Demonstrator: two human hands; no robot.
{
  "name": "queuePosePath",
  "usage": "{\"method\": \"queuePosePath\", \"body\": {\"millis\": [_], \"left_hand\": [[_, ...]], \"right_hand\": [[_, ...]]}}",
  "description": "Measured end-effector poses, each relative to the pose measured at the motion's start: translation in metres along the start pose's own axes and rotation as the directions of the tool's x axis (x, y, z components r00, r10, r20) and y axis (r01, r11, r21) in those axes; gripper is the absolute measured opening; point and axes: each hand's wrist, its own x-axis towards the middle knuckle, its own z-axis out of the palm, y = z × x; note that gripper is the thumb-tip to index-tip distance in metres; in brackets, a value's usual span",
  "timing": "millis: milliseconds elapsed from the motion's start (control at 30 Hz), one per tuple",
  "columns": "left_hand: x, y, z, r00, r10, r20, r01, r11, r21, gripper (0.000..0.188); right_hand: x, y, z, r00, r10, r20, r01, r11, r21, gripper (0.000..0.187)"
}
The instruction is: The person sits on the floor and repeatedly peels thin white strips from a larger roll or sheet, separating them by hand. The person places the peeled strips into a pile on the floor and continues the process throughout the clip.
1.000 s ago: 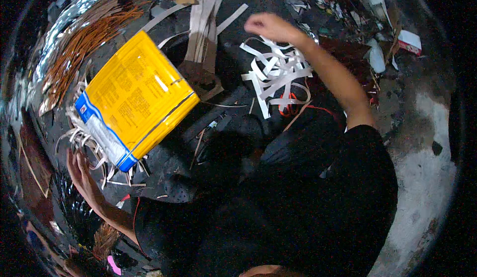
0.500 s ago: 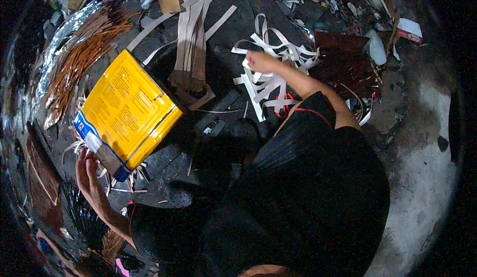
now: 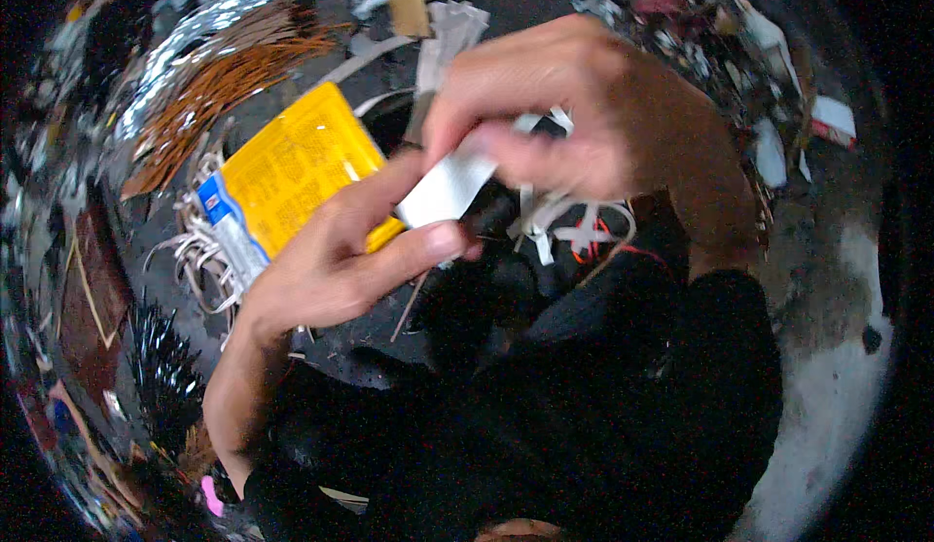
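Both of my hands are raised over the middle of the work area, with a white flat strip (image 3: 446,188) stretched between them. My right hand (image 3: 574,114), smeared by motion, is closed on the strip's upper end. The strip's lower part lies between the thumb and fingers of my left hand (image 3: 336,260). Behind the left hand stands a yellow rectangular tin (image 3: 292,172) with a blue and white band, partly covered by that hand. Below the right hand is a tangle of loose white strips (image 3: 545,235), with a red-orange object (image 3: 587,240) among them.
A bundle of pale strips (image 3: 455,31) lies at the far side, partly behind my right hand. Rust-brown strands (image 3: 214,85) and shiny silver strips spread at far left. Scrap litters the far right, near a white and red box (image 3: 833,119).
My left hand has left the tin and my right hand has come up from the strip pile. They now meet at the white strip. The view has shifted slightly.
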Motion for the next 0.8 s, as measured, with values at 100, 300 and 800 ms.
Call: {"method": "queuePosePath", "body": {"millis": [100, 300, 800], "left_hand": [[-0.018, -0.021, -0.024, 0.973, -0.221, -0.063, 0.222, 0.975, 0.010, 0.026], [-0.122, -0.062, -0.097, 0.832, -0.453, -0.321, 0.510, 0.852, 0.118, 0.025], [-0.172, -0.148, -0.087, 0.365, -0.090, -0.927, 0.149, 0.988, -0.037, 0.030]], "right_hand": [[-0.006, 0.042, -0.009, 0.968, 0.161, -0.192, -0.190, 0.971, -0.145, 0.012], [-0.062, 0.131, 0.036, 0.759, 0.642, -0.107, -0.606, 0.757, 0.243, 0.015], [0.078, 0.109, 0.158, 0.965, 0.211, -0.153, -0.225, 0.971, -0.077, 0.018]]}}
